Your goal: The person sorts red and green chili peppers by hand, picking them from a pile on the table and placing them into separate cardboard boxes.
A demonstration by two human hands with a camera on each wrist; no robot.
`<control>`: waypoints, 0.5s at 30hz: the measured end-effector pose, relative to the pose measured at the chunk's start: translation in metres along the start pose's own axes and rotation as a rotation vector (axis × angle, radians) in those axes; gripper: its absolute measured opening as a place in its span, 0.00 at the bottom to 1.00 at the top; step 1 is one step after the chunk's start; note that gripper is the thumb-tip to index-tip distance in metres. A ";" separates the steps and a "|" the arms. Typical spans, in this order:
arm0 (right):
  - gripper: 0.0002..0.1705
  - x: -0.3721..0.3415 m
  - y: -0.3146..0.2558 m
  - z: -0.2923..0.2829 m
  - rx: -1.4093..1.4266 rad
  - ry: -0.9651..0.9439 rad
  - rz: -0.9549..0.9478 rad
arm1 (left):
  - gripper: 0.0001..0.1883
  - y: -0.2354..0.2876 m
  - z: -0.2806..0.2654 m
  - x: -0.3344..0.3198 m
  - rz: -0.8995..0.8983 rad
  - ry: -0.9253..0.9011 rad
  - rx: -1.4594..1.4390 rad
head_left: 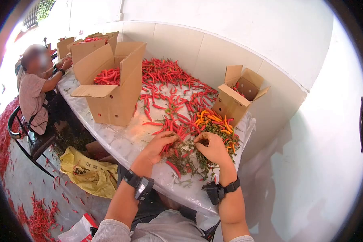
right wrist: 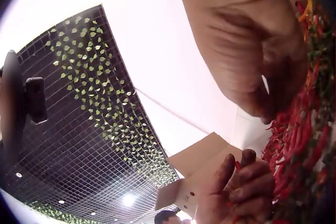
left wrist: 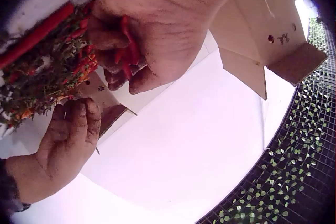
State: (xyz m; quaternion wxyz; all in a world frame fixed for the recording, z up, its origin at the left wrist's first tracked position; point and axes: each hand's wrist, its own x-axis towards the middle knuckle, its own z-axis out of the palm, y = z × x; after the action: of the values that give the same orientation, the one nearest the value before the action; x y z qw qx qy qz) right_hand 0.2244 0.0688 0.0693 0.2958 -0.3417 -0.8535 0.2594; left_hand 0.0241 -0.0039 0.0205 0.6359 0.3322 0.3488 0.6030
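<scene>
My left hand [head_left: 160,146] curls round a few red chili peppers [left wrist: 127,48], which show between its fingers and palm in the left wrist view. Facing it across a small gap, my right hand [head_left: 214,149] has bent fingers, with the thumb close to the forefinger and nothing visible in its grasp. Below and between both hands lies a heap of green stems and leaves [head_left: 191,161] mixed with chilies. One loose red chili [head_left: 173,169] lies near my left wrist. Beyond the fingertips, red chilies [head_left: 161,70] spread over the plastic-covered table [head_left: 121,141].
A tall open carton [head_left: 115,103] of red chilies stands at the left, a smaller carton [head_left: 232,103] at the right by the wall. Orange chilies [head_left: 213,117] lie beside the smaller one. Another person [head_left: 34,88] sits at far left. A yellow sack [head_left: 88,173] lies on the floor.
</scene>
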 end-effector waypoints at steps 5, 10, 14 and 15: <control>0.11 -0.002 0.006 0.006 -0.348 0.163 -0.055 | 0.06 0.000 0.003 0.000 0.010 0.030 -0.041; 0.11 -0.003 0.000 0.016 -0.258 -0.121 -0.277 | 0.06 -0.001 -0.003 0.001 0.019 0.031 -0.052; 0.11 -0.008 -0.006 0.033 -0.277 -0.237 -0.281 | 0.05 -0.003 -0.003 0.002 0.024 0.045 -0.048; 0.11 -0.008 -0.007 0.032 -0.272 -0.241 -0.269 | 0.05 -0.003 -0.004 0.002 0.026 0.041 -0.049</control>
State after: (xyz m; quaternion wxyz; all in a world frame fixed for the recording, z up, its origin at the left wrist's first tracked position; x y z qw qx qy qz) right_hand 0.2046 0.0508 0.0492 0.1749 -0.2280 -0.9477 0.1391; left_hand 0.0227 -0.0020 0.0163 0.6287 0.3088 0.3423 0.6262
